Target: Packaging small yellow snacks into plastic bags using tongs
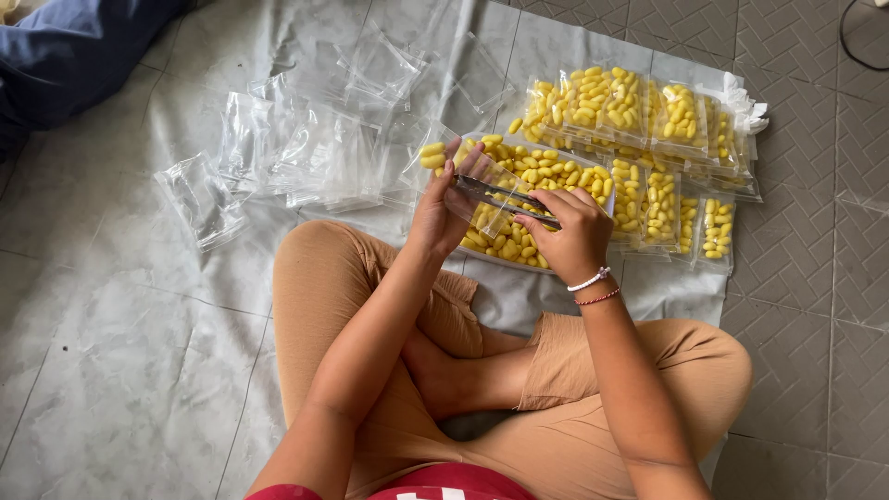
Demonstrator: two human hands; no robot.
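I sit cross-legged on the floor. My left hand [443, 206] holds up a small clear plastic bag [491, 211] with a few yellow pieces at its top left corner. My right hand [572, 236] grips metal tongs [500, 194] that point left across the bag's mouth. Just beyond both hands lies a tray [493, 260] heaped with small yellow capsule-shaped pieces [546, 171].
Several filled clear bags of yellow pieces [648, 120] lie in rows at the right on a grey sheet [519, 296]. A scatter of empty clear bags [306, 139] lies at the left. Another person's blue-clad leg [65, 56] is at the top left. Tiled floor [806, 231] surrounds the sheet.
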